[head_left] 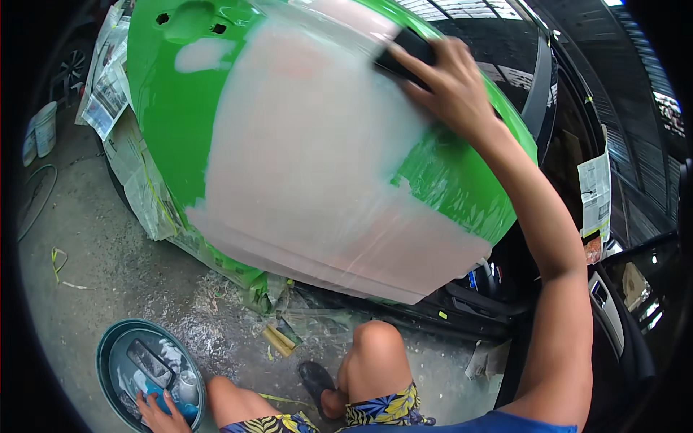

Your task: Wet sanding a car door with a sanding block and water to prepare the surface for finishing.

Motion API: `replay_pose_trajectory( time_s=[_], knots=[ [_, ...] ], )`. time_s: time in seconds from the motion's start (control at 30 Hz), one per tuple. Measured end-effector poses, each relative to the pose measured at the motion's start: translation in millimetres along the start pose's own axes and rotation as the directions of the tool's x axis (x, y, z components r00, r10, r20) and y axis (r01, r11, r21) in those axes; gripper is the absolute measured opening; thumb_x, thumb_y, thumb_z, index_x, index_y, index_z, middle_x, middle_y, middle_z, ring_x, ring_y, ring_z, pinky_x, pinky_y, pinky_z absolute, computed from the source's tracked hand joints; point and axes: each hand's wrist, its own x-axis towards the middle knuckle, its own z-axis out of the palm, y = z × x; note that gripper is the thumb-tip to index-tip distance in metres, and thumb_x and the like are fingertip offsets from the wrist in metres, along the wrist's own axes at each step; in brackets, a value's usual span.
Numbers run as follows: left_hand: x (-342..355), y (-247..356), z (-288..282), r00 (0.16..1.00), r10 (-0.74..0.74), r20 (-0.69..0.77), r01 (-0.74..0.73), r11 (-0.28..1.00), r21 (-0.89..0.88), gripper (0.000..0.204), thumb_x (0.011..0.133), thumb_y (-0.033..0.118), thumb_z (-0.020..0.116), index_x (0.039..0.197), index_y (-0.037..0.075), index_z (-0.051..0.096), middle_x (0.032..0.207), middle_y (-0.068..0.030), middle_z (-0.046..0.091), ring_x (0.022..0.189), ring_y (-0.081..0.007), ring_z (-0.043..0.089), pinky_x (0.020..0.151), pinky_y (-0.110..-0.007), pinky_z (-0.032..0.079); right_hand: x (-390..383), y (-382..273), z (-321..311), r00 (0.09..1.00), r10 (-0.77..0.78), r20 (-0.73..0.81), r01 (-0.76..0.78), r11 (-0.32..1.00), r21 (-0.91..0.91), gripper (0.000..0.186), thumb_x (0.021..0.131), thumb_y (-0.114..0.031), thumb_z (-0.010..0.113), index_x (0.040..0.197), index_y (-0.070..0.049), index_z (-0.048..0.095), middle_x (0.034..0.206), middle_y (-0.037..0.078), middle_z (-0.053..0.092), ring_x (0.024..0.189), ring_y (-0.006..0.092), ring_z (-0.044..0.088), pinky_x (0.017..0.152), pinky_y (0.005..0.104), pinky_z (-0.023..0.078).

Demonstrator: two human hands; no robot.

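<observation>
Soft daylight, pale glare across window glass (498,32) — right hand (449,79) slightly blurred — edges bent, corners black.

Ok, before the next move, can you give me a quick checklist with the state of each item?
1. Right grip on black block: ok, fingers closed over it.
2. Black block against door: ok, it appears to rest on the surface.
3. Pale patch even in colour: not ok, pinker areas and streaks show.
4. Grey block inside basin: ok.
5. Left grip holding something: cannot tell; fingers reach into the basin.
</observation>
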Motion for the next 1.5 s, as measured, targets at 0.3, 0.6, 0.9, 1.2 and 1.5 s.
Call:
replay_pose_trajectory(
  time_s=[0.3, 0.6, 0.9, 1.2, 1.5],
  knots=[
    [-3, -9, -1, 0.999, 0.038, -0.022, -0.039, 0.999, -0.009, 0.064, 0.106, 0.049, 0.056, 0.132, -0.009, 0.064, 0.134, -0.0365, 0.061, 0.136, -0.0534, 0.051, 0.116, -0.060, 0.039, -101, 22, -33, 0.988, 0.144, 0.060, -0.142, 0.989, -0.036, 0.076, 0.077, -0.016, 0.089, 0.148, -0.029, 0.065, 0.133, 0.018, 0.056, 0.118, 0.0384, 0.057, 0.102, 0.0488, 0.052],
    [-3, -13, 14, 0.997, 0.044, -0.059, -0.049, 0.995, -0.087, 0.062, 0.107, 0.049, 0.054, 0.132, -0.007, 0.064, 0.137, -0.0366, 0.059, 0.133, -0.0555, 0.052, 0.115, -0.061, 0.040, 89, -19, 35, 0.992, -0.043, -0.120, 0.042, 0.999, -0.006, 0.059, 0.091, -0.029, 0.078, 0.148, -0.032, 0.063, 0.119, 0.017, 0.058, 0.115, 0.0354, 0.057, 0.097, 0.0465, 0.053],
    [-4, -11, 1, 0.998, 0.011, -0.054, -0.014, 0.998, -0.054, 0.063, 0.107, 0.047, 0.056, 0.137, -0.008, 0.063, 0.142, -0.0368, 0.058, 0.137, -0.0529, 0.051, 0.116, -0.058, 0.040, 10, -3, 11, 0.998, 0.057, -0.013, -0.057, 0.998, 0.006, 0.067, 0.083, -0.020, 0.085, 0.147, -0.029, 0.066, 0.127, 0.020, 0.057, 0.119, 0.0390, 0.057, 0.103, 0.0491, 0.052],
    [-9, -7, -13, 0.999, -0.043, 0.015, 0.044, 0.997, -0.071, 0.063, 0.107, 0.047, 0.056, 0.136, -0.008, 0.064, 0.144, -0.0362, 0.056, 0.140, -0.0524, 0.048, 0.119, -0.057, 0.038, 84, -32, 31, 0.998, -0.007, -0.070, 0.011, 0.998, 0.054, 0.059, 0.087, -0.024, 0.081, 0.145, -0.028, 0.067, 0.124, 0.018, 0.057, 0.115, 0.0364, 0.057, 0.098, 0.0474, 0.053],
    [-2, -8, 13, 0.994, -0.103, -0.032, 0.095, 0.979, -0.182, 0.049, 0.105, 0.039, 0.060, 0.125, -0.005, 0.065, 0.146, -0.0296, 0.054, 0.135, -0.0486, 0.052, 0.113, -0.056, 0.040, 96, -29, 42, 0.995, -0.009, -0.101, 0.011, 1.000, 0.016, 0.067, 0.088, -0.023, 0.080, 0.151, -0.031, 0.061, 0.116, 0.017, 0.058, 0.112, 0.0360, 0.057, 0.099, 0.0469, 0.051]
  ],
)
